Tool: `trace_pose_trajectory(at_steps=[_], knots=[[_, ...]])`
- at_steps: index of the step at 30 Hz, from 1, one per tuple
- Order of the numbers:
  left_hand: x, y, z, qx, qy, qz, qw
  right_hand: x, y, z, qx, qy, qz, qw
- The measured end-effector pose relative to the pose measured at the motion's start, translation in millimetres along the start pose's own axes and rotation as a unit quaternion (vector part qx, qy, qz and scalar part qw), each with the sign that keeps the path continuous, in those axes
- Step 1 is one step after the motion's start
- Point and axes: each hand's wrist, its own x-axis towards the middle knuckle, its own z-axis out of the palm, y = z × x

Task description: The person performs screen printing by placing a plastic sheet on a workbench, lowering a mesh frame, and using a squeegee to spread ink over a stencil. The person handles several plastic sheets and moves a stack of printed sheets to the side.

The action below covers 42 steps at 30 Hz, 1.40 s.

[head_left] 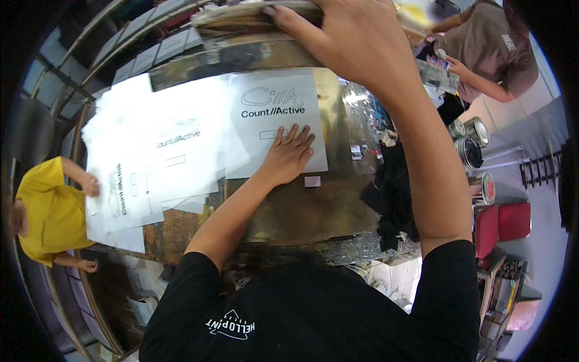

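Note:
My left hand (pixel 291 155) lies flat, fingers spread, on a white sheet (pixel 274 166) with black lettering and an outlined design. This sheet rests on a worn, brownish-yellow table board (pixel 289 214). Up at the far edge, my right hand (pixel 362 39) grips the side of a raised, ink-stained wooden printing frame (pixel 253 23), thumb on its near side; its other fingers are partly cut off by the picture's edge. Left of my left hand spreads a pile of overlapping printed sheets (pixel 175 133). A small pale piece (pixel 312 181) sits just below the sheet.
At left a person in a yellow shirt (pixel 51 205) touches the sheets. Another person in a brown shirt (pixel 488 48) stands at far right. Dark cloth (pixel 392 187) lies on the table's right side. Beyond are paint cans (pixel 482 188), a red chair (pixel 503 229) and racks (pixel 90 66).

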Motion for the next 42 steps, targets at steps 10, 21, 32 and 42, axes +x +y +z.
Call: trace_pose_trajectory(at_steps=[10, 21, 32, 42], knots=[[43.4, 53.8, 28.1, -0.005, 0.032, 0.041, 0.999, 6.9, 3.0, -11.5, 0.02, -0.007, -0.039, 0.999], [24.5, 51.9, -19.4, -0.06, 0.126, 0.028, 0.99, 4.9, 12.1, 7.9, 0.018, 0.068, -0.009, 0.997], [-76.8, 21.9, -54.5, -0.021, 0.262, -0.101, 0.96, -18.0, 2.4, 18.8, 0.009, 0.06, 0.009, 0.998], [-153.1, 1.5, -129.6, -0.451, 0.279, -0.231, 0.815, -141.4, -7.7, 97.8, 0.021, -0.127, -0.05, 0.99]])
